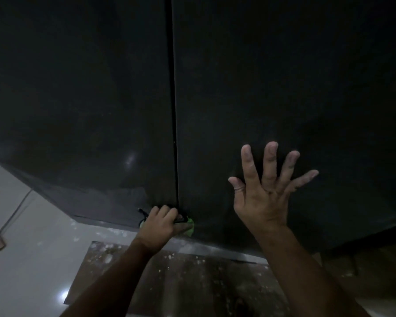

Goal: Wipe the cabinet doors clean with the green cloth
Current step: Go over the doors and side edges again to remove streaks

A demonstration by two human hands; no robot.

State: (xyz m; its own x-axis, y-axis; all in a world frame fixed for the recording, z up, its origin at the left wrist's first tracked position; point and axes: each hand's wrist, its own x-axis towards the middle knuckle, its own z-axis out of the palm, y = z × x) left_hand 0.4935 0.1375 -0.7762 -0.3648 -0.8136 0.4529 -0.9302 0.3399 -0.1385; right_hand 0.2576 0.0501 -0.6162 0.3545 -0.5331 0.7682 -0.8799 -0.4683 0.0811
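Your left hand (161,224) has its fingers curled round the green cloth (190,227), bunched up so only a small bright bit shows past the knuckles. The cloth sits at the very bottom of the cabinet, right on the gap (174,133) between the two doors, against the lower corner of the left door (78,99).

Your right hand (264,197) is spread wide, fingers straight, holding nothing. It looks laid flat on the right door (284,76), low down, probably bracing. Contact is likely, but I can't confirm it.

Progress, my read: early to middle. There's a paler smeared patch low on the left door just beside the cloth; it could be a wet streak or dust, too dim to say. Faint specks and haze show higher on both doors, so I'd count the upper areas and most of the right door as not done.

The floor (32,248) and the brown board (192,282) under you are dotted with white flecks.
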